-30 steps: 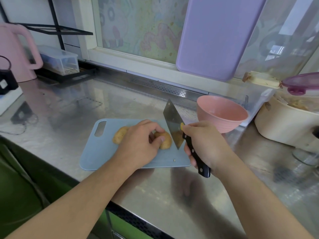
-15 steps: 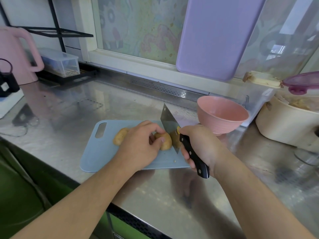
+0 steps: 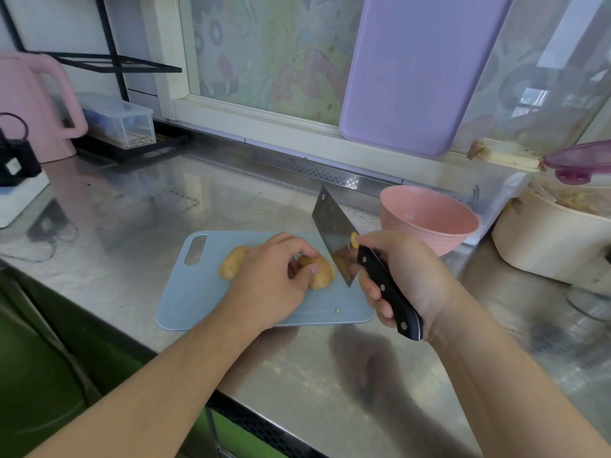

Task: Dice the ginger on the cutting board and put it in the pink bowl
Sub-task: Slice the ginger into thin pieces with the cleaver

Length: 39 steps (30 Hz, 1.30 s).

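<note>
— Steel desk (image 3: 297,375) under the window: what stands on it?
— Blue cutting board (image 3: 185,302) near the front edge; pink bowl (image 3: 426,223) just behind its right corner, purple board (image 3: 420,71) leaning further back.
— Ginger?
— On the board — left hand (image 3: 267,282) curled over the ginger (image 3: 319,271), hiding its middle.
— Right hand (image 3: 406,279)?
— Gripping the cleaver (image 3: 334,239) by the handle, blade tilted beside the ginger.

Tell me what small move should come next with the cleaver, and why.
Probably bring the cleaver straight down on the free right end of the ginger. The right hand holds the blade raised beside that end, the left hand pins the piece on the cutting board, and the pink bowl is empty.
</note>
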Each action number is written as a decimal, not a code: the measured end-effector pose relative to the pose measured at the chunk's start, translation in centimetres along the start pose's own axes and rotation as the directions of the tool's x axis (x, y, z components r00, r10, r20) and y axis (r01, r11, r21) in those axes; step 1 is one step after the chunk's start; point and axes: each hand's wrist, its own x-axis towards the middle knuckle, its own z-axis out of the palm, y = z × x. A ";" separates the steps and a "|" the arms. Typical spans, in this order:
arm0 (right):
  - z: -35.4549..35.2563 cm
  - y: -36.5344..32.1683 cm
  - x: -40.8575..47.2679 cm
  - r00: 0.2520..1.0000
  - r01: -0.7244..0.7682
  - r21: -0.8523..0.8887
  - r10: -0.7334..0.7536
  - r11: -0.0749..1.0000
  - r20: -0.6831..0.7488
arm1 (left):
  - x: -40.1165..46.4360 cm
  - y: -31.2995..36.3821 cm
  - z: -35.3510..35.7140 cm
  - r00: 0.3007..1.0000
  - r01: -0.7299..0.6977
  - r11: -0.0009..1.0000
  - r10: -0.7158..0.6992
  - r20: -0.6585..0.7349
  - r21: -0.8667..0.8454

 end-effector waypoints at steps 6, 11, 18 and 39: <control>-0.3 -0.1 -0.1 0.987 0.126 -0.119 -0.137 0.985 -0.088 | 0.1 -0.1 0.0 1.000 0.001 1.000 -0.001 0.002 0.002; -0.1 0.3 0.0 0.978 0.184 -0.202 -0.199 0.962 -0.057 | 0.0 0.0 0.0 1.000 -0.004 1.000 0.004 -0.009 0.002; 0.2 0.5 0.0 0.976 0.201 -0.227 -0.214 0.953 -0.037 | 0.1 0.0 0.1 1.000 -0.011 1.000 0.012 -0.022 0.023; 0.7 0.7 0.1 0.967 0.219 -0.324 -0.248 0.920 -0.052 | 0.2 -0.3 0.4 0.999 -0.023 0.999 0.024 -0.046 0.030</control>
